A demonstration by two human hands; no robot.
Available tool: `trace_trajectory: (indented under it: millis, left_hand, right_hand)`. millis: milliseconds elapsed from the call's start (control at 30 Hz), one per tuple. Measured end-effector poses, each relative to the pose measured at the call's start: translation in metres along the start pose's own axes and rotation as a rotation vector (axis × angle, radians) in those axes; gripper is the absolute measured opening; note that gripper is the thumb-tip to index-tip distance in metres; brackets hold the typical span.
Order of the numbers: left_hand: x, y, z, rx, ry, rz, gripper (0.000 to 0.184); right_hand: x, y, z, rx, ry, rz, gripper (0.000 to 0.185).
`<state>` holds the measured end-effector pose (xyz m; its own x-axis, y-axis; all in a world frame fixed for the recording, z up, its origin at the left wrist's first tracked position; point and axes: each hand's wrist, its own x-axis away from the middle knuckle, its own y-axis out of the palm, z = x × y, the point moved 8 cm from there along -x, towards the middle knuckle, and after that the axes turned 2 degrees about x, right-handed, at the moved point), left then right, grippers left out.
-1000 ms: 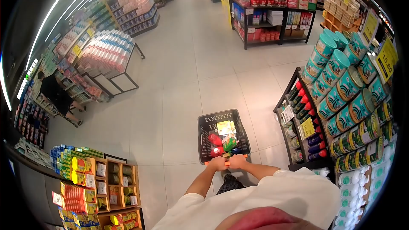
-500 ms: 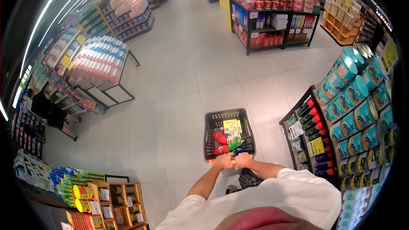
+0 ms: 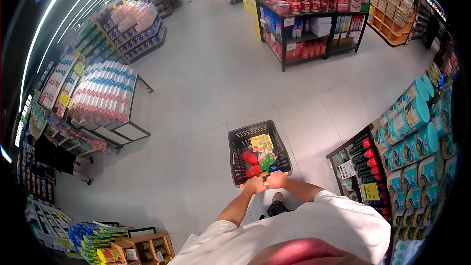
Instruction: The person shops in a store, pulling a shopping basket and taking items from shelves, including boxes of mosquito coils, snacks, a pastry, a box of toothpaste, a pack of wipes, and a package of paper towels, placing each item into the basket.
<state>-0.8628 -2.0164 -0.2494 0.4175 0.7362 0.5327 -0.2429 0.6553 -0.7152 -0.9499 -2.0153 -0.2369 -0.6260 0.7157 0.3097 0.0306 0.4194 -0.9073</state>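
Note:
Both my hands are closed around the orange handle of a dark shopping basket (image 3: 236,148) in front of me, seen low in the middle of the head view. My left hand (image 3: 254,185) grips the handle's left part, and my right hand (image 3: 277,180) sits close beside it on the right. Inside the basket lie two red bottles (image 3: 249,157), a yellow box (image 3: 261,142), a green packet (image 3: 267,160) and a small blue item (image 3: 274,168). The fingers hide most of the handle.
On the right stands a shelf of teal cans (image 3: 411,153) with red-capped bottles (image 3: 365,156). A black rack of red tubs (image 3: 299,7) is ahead. Stacked packs (image 3: 105,93) fill a left display; a person in black (image 3: 51,154) is beside it. A wooden shelf (image 3: 152,248) is lower left.
The basket and both hands have moved forward along the floor. The right shelf and lower-left wooden shelf now sit lower in view. My grip has not changed.

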Motion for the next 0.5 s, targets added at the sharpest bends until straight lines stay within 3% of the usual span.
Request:
trace_trajectory:
  millis: [167, 267, 333, 500]
  left_hand:
    - [-0.054, -0.069, -0.013, 0.022, -0.059, 0.037, 0.053]
    - [-0.082, -0.122, -0.017, 0.068, -0.08, 0.107, 0.05]
    - [-0.116, -0.139, -0.037, 0.085, -0.11, 0.134, 0.047]
    - [-0.181, -0.191, -0.076, 0.144, -0.122, 0.39, 0.035]
  right_hand:
    - [-0.066, -0.055, 0.039, 0.0, -0.017, -0.141, 0.026]
    - [-0.118, -0.067, 0.077, 0.007, 0.001, 0.007, 0.024]
    - [-0.155, -0.073, 0.1, 0.047, 0.008, -0.136, 0.023]
    - [-0.239, -0.104, 0.142, 0.181, -0.057, -0.169, 0.023]
